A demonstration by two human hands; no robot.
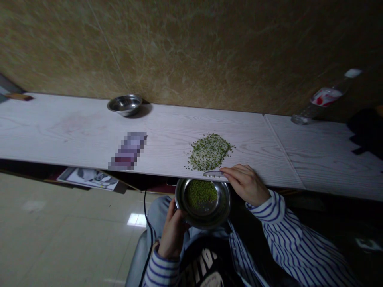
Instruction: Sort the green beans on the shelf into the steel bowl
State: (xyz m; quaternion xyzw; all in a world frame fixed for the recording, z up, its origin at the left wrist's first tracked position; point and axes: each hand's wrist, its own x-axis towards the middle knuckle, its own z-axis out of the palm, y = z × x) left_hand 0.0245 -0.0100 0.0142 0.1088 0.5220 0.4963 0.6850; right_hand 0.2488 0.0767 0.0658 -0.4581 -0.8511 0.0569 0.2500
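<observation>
My left hand [175, 227] grips the left rim of a steel bowl [223, 211], held just below the table's front edge over my lap. Green mung beans [202, 193] cover much of its bottom. My right hand [243, 181] is at the table edge, fingers closed on a slim, pale tool [213, 173] with a pointed end; I cannot make out its exact kind. The tool lies at the near side of a spread-out pile of white grains and green beans [211, 151], which looks like rice mixed with mung beans.
A second steel bowl [125, 105] stands by the wall. Left of the pile lies a blurred-out flat object [128, 150]. A plastic bottle [326, 97] stands at the right, near a dark item [368, 131]. Below the table is an open drawer [89, 178]; a black cable [145, 215] hangs down.
</observation>
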